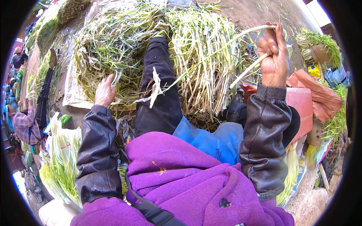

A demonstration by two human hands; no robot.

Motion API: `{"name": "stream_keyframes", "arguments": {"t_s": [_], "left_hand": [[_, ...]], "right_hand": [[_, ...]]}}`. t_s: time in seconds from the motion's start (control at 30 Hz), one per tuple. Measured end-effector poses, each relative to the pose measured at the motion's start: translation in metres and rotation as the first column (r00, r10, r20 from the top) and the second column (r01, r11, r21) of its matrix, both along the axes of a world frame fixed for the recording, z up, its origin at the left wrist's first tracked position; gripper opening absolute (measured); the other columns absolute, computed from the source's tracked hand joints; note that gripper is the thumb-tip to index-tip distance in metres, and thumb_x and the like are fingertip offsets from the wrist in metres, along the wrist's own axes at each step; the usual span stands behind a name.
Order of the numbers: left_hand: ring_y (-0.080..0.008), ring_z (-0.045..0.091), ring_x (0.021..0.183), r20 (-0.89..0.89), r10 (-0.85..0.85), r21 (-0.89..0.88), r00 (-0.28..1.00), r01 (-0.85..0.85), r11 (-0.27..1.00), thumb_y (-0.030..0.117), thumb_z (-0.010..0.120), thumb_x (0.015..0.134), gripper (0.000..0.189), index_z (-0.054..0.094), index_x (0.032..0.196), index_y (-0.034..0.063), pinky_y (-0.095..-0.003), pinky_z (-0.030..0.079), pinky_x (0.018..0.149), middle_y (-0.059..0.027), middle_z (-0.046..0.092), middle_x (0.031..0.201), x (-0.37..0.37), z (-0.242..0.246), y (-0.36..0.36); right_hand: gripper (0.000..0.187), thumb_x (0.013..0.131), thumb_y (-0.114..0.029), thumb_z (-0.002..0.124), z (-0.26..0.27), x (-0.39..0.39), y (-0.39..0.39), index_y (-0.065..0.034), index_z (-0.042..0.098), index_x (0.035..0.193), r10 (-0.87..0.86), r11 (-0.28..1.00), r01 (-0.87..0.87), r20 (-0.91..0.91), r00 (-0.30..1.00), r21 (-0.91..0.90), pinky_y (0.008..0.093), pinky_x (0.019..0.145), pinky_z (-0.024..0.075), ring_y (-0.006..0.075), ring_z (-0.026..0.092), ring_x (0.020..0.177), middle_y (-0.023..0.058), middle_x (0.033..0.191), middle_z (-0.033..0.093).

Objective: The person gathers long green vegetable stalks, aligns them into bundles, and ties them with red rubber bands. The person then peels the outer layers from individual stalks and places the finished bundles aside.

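Raised at the upper right, my right hand [273,55] is closed on a long pale-green stalk [246,32]. The stalk bends over the fingertips, and its thick cut end points down to the left. Its thin far end reaches toward my outstretched leg, where a dry whitish leaf strip [155,89] hangs. My left hand [106,90] is over the near edge of a tangled heap of leaves [110,48]. A blurred pale strip shows by its fingers; whether it is gripped is unclear. Across my leg lies a pile of long stalks [203,65], butts toward me.
My black-trousered leg [159,65] stretches between the two heaps. A red plastic container [299,110] stands by my right forearm. Tied stalk bundles [65,152] are at my left. A seated person [27,124] is farther left. More greens [322,48] lie at upper right.
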State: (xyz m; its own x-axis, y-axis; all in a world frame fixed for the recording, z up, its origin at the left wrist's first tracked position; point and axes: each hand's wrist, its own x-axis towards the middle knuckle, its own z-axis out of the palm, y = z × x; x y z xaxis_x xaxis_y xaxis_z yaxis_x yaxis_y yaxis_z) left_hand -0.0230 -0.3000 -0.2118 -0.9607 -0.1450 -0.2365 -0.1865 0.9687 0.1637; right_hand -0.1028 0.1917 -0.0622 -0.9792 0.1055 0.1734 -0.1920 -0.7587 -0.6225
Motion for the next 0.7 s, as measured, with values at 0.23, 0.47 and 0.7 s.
{"name": "stream_keyframes", "arguments": {"t_s": [0.23, 0.47, 0.7], "left_hand": [[-0.0151, 0.053, 0.110, -0.360, -0.317, 0.795, 0.877, 0.467, 0.388, 0.026, 0.059, 0.094, 0.051, 0.045, 0.139, 0.0085, -0.0310, 0.043, 0.096, -0.0097, 0.057, 0.122, -0.039, 0.099, 0.147], [-0.0045, 0.054, 0.068, -0.309, -0.165, 0.949, 0.937, 0.314, 0.005, 0.018, 0.064, 0.093, 0.028, 0.060, 0.114, -0.0002, -0.0207, 0.046, 0.064, 0.0008, 0.059, 0.079, -0.046, 0.142, 0.249], [-0.0025, 0.047, 0.056, -0.180, -0.195, 0.969, 0.964, 0.208, 0.133, 0.018, 0.062, 0.094, 0.017, 0.063, 0.090, 0.0015, -0.0183, 0.039, 0.053, 0.0043, 0.054, 0.065, -0.038, 0.131, 0.241]], "right_hand": [[0.013, 0.091, -0.015, 0.066, 0.008, 0.007, -0.029, -0.0035, 0.062, 0.090, 0.083, 0.996, -0.083, 0.016, 0.996, 0.039, 0.0186, 0.043, 0.0270, 0.0022, 0.033, 0.046, 0.0098, 0.089, 0.068], [0.013, 0.091, -0.015, 0.065, -0.005, 0.011, -0.048, -0.0044, 0.066, 0.098, 0.116, 0.991, -0.120, 0.075, 0.990, 0.061, 0.0177, 0.045, 0.0250, 0.0007, 0.031, 0.047, 0.0124, 0.098, 0.069], [0.014, 0.091, -0.017, 0.066, -0.012, 0.010, -0.046, -0.0035, 0.066, 0.097, 0.095, 0.984, -0.096, 0.016, 0.995, 0.153, 0.0177, 0.044, 0.0253, -0.0003, 0.032, 0.046, 0.0102, 0.096, 0.070]]}}
